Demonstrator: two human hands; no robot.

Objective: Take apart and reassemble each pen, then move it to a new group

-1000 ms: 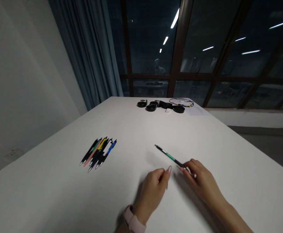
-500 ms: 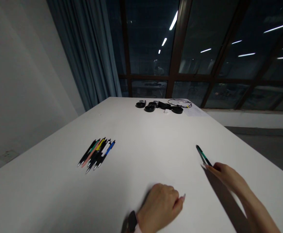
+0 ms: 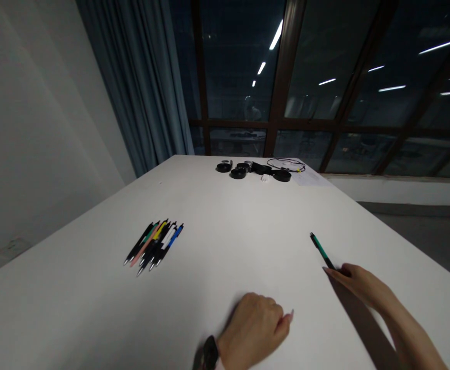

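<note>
Head view: one pen pile [image 3: 159, 247] lies on the tabletop [image 3: 225, 216]; its pens overlap, so an exact count cannot be given. Visible barrel colours: black, green, pink, yellow, white, blue. One separate green pen [image 3: 320, 248] lies well to the right of the pile. One right hand [image 3: 358, 282], also right of the pile, has its fingers clamped on the green pen's near end, hiding it. One left hand [image 3: 253, 326], nearer the wearer and right of the pile, has its fingers folded together; the wrist carries one watch [image 3: 210, 351]. Beyond and right of the pile: at least four black round items [image 3: 282, 176], one small white item [image 3: 265, 178], one looped cable [image 3: 292, 170], one paper sheet [image 3: 312, 179].
</note>
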